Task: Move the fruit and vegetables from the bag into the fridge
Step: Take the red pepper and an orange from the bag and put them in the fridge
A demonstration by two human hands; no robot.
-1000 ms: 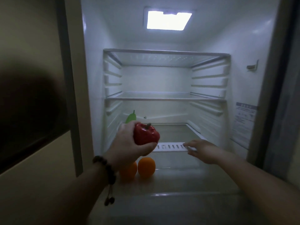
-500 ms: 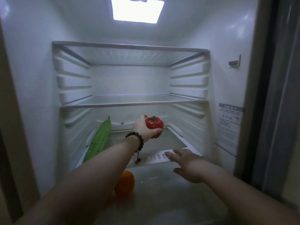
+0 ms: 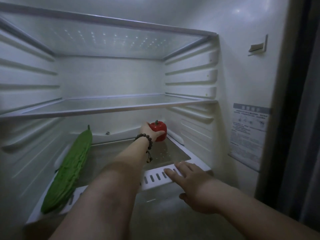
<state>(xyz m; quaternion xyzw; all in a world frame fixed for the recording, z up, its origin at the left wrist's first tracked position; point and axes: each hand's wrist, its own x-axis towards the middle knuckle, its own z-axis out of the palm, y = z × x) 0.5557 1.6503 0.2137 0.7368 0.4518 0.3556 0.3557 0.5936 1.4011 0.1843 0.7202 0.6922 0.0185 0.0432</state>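
There, at the back right corner of the lowest shelf [image 3: 174, 155] of the fridge [image 3: 242, 75], sits a red pepper [image 3: 160, 131], upright with its dark stem pointing up. The person's left hand [image 3: 150, 131] is wrapped round its left side: the thumb lies curled across the front of the pepper, and the other fingers go behind it out of sight. Whether the pepper already rests on the shelf or hangs just above it, I cannot tell. A bracelet of dark beads [image 3: 146, 138] circles that wrist, with a small tassel dangling below.

Along the left side of the same shelf lies a long green bumpy gourd [image 3: 71, 168], its thin tip toward the back wall and its thick end toward the front, well apart from the pepper.

The right hand [image 3: 192, 186] is nearer the door opening, palm down. Its fingers [image 3: 180, 168] are stretched out straight and a little spread, their tips resting on the white slotted strip [image 3: 155, 178] at the front edge of the shelf; the thumb sticks out below it. It holds nothing.

Above, two glass shelves cross the compartment, the middle shelf [image 3: 107, 110] and the top shelf [image 3: 112, 21]. On the right inner wall there is a printed label [image 3: 249, 134] and a small switch [image 3: 258, 46].
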